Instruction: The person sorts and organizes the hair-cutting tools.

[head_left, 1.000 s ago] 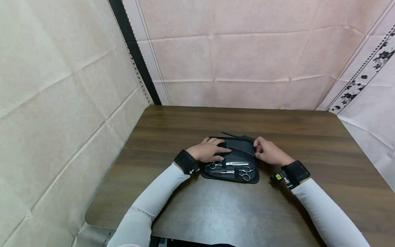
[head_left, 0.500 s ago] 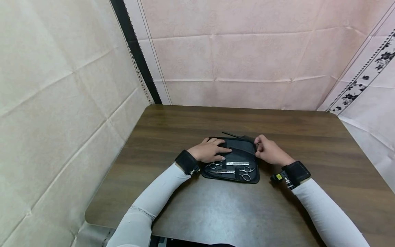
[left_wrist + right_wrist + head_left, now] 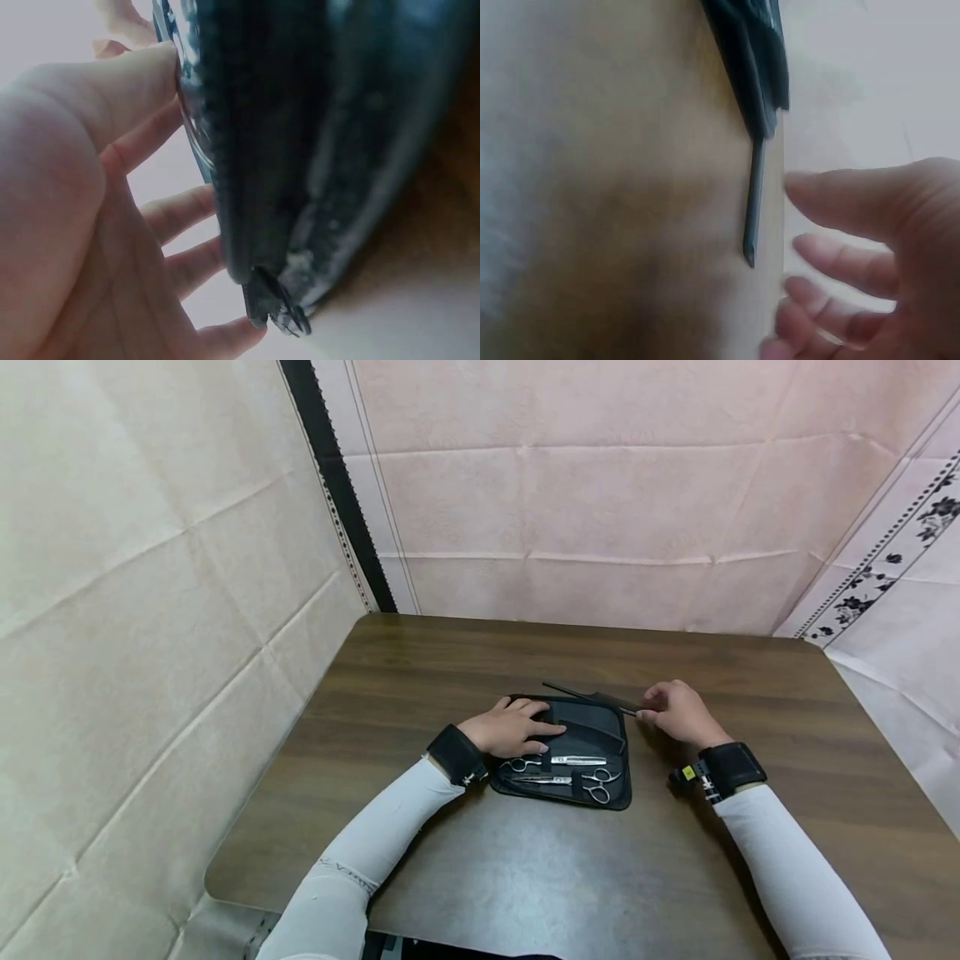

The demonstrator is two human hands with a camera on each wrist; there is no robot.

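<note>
A black zip case (image 3: 622, 793) lies unfolded on the table, with silver thinning scissors (image 3: 577, 760) and a second pair of scissors (image 3: 557, 779) strapped inside. A dark comb (image 3: 592, 734) lies above them. My left hand (image 3: 507, 729) rests on the case's left side with fingers spread; in the left wrist view its thumb and fingertips meet the edge beside a zipper pull (image 3: 279, 304). My right hand (image 3: 684, 714), fingers loosely bent, hovers off the far right corner. Near it in the right wrist view, a thin dark rod (image 3: 754, 199) juts past the case, apart from the fingers.
A long dark comb-like tool (image 3: 567, 691) runs behind the case's far edge. The brown wood-grain table (image 3: 465, 860) extends around the case. Cloth-covered walls (image 3: 592, 527) stand behind and on the left. Each wrist wears a black strap (image 3: 452, 753).
My right hand has moved from the case's right edge outward to the right and slightly away, its thumb and fingers loosening. My left hand has stayed on the case. The view has tilted slightly.
</note>
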